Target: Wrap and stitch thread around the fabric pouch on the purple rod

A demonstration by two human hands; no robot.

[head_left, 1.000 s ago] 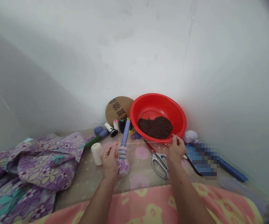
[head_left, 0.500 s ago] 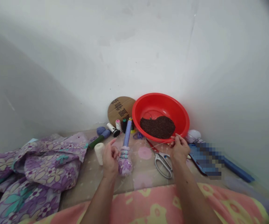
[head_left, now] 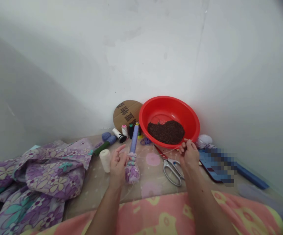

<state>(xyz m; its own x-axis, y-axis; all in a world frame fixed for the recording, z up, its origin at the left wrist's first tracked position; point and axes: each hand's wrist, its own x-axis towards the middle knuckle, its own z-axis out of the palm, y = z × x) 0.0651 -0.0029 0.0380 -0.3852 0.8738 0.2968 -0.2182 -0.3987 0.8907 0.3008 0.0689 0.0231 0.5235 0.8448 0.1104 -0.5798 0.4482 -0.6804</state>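
Note:
A floral cloth bundle (head_left: 132,173) with a purple wrapped handle (head_left: 134,140) lies in front of me, handle pointing away. Pale bands of thread ring its gathered neck. From the neck a thin white thread (head_left: 166,152) runs taut to the right. My right hand (head_left: 190,153) pinches that thread by the red basin's near rim. Beside the bundle's neck, my left hand (head_left: 119,160) has curled, closed fingers with the index finger partly stretched. What its fingertips hold is hidden. A white thread cone (head_left: 104,160) stands just left of this hand.
Dark grains lie in the red basin (head_left: 192,117). Scissors (head_left: 172,171) rest before it. Several thread spools (head_left: 124,130) and a cardboard disc (head_left: 125,112) are at the wall. A phone (head_left: 212,168) and a blue rod (head_left: 251,176) lie right; floral cloth (head_left: 50,173) is heaped left.
My left hand has shifted slightly right, overlapping the bundle's neck more. My right hand has turned a little, still pinching the taut thread. The bundle has barely moved.

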